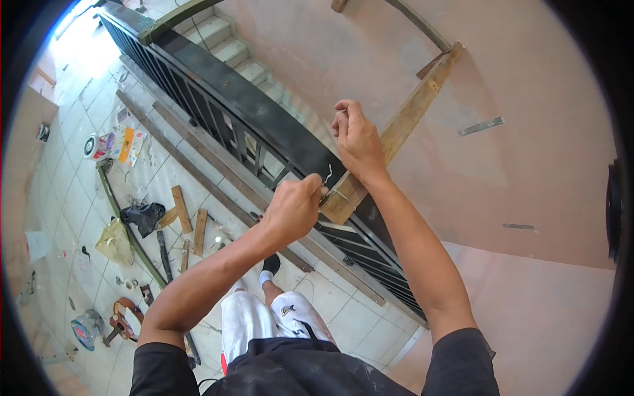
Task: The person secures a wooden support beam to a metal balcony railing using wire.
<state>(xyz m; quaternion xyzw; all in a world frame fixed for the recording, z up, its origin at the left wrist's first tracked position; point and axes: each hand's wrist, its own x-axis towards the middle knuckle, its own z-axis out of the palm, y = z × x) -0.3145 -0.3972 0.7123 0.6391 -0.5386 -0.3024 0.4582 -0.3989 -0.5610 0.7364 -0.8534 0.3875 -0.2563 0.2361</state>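
A wooden beam point(416, 109) runs from the pink wall to the dark railing point(244, 89), its near end lying over the rail top. At that end my left hand point(297, 203) is closed in a pinch on a thin light wire point(328, 173), whose bent tip sticks up above the fingers. Wire also crosses the beam near its end. My right hand point(360, 140) is raised over the rail beside the beam, its wrist against the beam's edge. Its fingers are curled in, and whatever is between them is too small to make out.
Stairs point(231, 51) descend behind the railing. On the tiled floor lie long bars point(198, 178), wood offcuts point(199, 231), a black bag point(142, 218), a white tub point(98, 146) and a power tool point(125, 320). A curved green bar point(178, 14) meets the railing's far end.
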